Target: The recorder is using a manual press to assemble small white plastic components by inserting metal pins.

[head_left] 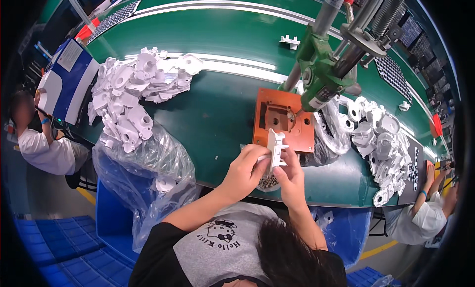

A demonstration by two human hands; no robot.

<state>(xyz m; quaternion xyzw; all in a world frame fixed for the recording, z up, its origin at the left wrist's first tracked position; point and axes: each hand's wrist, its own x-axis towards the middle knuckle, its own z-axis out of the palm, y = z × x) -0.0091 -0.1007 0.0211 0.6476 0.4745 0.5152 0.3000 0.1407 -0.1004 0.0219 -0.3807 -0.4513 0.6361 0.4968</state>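
Observation:
My left hand (246, 164) and my right hand (291, 172) together hold a small white plastic part (277, 147) upright above the front edge of the green bench (222, 113). Both sets of fingers pinch its lower half. Under my hands lies a small pile of dark screws (268, 182). Just beyond the part sits an orange fixture block (283, 121) with a recessed nest. A green-bodied screwdriver (319, 71) on a metal arm hangs over the fixture's right side.
A heap of white plastic parts (136, 96) spills from a clear bag at the left; another heap (381, 138) lies at the right. Blue crates (59, 247) stand on the floor. Other people sit at the far left (44, 148) and far right (425, 217).

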